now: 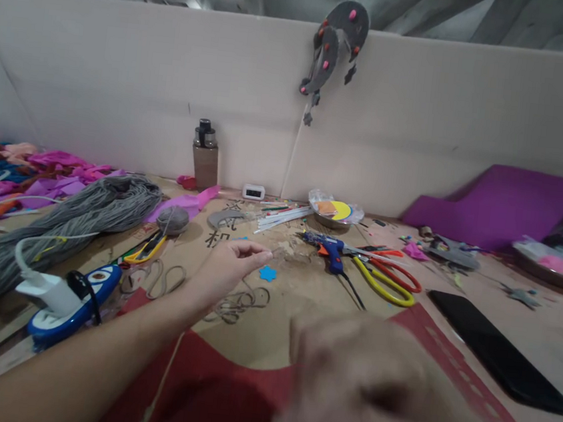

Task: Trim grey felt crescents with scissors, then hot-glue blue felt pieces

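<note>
My left hand (230, 267) reaches over the brown work surface with thumb and fingertips pinched together; what they hold, if anything, is too small to make out. Just right of its fingertips lies a small blue star-like cutout (267, 274). Loose coils of thin cord (238, 306) rest below that hand. My right hand (359, 380) is close to the camera at lower right, smeared by motion, so its fingers cannot be read. Beneath both hands spreads a red sheet (225, 359) with a curved edge. A blue glue gun (332, 248) lies beyond them.
Scissors with yellow handles (385, 286) lie beside the glue gun. A black phone (498, 349) is at right, a blue power strip (75, 307) with a white plug at left. Grey yarn (84, 217) covers the left side. A grey crescent ornament (328, 55) hangs on the white partition (123, 87).
</note>
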`<action>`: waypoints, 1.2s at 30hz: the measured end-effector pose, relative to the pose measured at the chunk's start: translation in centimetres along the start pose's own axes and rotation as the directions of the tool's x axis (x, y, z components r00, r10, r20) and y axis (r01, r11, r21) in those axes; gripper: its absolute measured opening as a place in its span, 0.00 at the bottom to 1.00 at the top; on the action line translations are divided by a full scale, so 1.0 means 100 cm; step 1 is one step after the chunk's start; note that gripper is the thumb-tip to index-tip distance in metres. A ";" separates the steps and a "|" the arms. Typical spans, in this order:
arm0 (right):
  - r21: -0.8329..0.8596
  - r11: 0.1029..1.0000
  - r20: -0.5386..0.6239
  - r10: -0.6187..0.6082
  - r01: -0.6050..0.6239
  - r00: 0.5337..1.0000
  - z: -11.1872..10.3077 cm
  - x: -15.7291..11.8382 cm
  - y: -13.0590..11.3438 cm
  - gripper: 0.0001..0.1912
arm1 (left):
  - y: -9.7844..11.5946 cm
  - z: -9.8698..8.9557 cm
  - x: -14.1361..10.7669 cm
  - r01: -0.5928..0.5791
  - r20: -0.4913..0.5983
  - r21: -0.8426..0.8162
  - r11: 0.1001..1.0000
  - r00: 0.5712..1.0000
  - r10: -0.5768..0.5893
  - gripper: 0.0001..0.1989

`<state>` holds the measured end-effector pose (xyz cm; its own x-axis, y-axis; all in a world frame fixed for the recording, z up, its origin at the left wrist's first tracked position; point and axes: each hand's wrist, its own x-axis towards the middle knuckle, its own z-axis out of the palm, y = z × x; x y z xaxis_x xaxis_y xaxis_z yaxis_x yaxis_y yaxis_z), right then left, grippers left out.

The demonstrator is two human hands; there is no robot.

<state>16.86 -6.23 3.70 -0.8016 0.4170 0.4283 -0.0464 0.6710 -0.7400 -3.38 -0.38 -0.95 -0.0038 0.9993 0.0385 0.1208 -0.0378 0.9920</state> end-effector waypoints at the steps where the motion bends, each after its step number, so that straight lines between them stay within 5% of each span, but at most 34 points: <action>1: -0.043 0.996 -0.191 0.064 -0.074 0.979 -0.004 0.006 0.010 0.15 | 0.001 0.000 -0.001 -0.016 0.010 0.024 1.000 1.000 0.016 0.13; 3: -0.190 0.944 -0.470 0.155 -0.271 0.869 -0.013 0.015 0.034 0.15 | 0.002 0.001 -0.002 -0.044 0.042 0.059 0.997 0.998 0.041 0.13; 5: -0.304 0.880 -0.604 0.119 -0.366 0.788 -0.021 0.020 0.057 0.14 | 0.003 0.002 -0.004 -0.042 0.067 0.069 0.997 0.997 0.037 0.13; 9: -0.442 0.850 -0.557 -0.009 -0.286 0.831 -0.027 0.018 0.084 0.13 | 0.005 0.005 -0.007 -0.034 0.080 0.067 0.997 0.996 0.029 0.13; 13: -0.453 0.861 -0.480 -0.016 -0.232 0.877 -0.021 0.017 0.084 0.08 | 0.007 0.008 -0.008 -0.031 0.101 0.103 0.994 0.995 0.020 0.13; 16: -0.429 0.866 -0.520 -0.004 -0.256 0.854 -0.022 0.018 0.080 0.04 | 0.007 0.010 -0.008 -0.010 0.097 0.121 0.993 0.995 -0.002 0.12; 19: -0.415 0.813 -0.653 0.046 -0.409 0.756 -0.038 0.016 0.084 0.08 | 0.003 0.009 -0.006 0.010 0.060 0.118 0.993 0.998 -0.017 0.13; 21: -0.415 0.687 -0.736 0.132 -0.597 0.664 -0.055 0.011 0.094 0.12 | -0.003 0.006 -0.002 0.024 0.041 0.111 0.993 0.999 -0.029 0.13; 23: -0.459 0.459 -0.745 0.268 -0.761 0.611 -0.070 0.005 0.110 0.14 | -0.009 0.003 0.002 0.035 0.039 0.101 0.994 0.998 -0.039 0.15; 26: -0.427 0.182 -0.717 0.528 -0.886 0.454 -0.081 -0.004 0.138 0.23 | -0.017 -0.001 0.008 0.037 0.020 0.104 0.994 0.999 -0.039 0.18; 31: -0.389 0.184 -0.678 0.607 -0.903 0.415 -0.078 -0.008 0.172 0.21 | -0.021 0.001 0.008 0.069 0.019 0.100 0.993 0.997 -0.071 0.19; 36: -0.320 0.236 -0.746 0.534 -0.918 0.398 -0.074 -0.004 0.172 0.17 | -0.025 0.004 0.008 0.043 0.003 0.093 0.995 0.999 -0.043 0.18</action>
<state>20.82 9.71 -5.40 0.1013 0.9816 0.1620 0.9155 -0.0282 -0.4013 -3.34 0.56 -3.41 -0.0056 1.0000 -0.0047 0.2126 0.0058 0.9771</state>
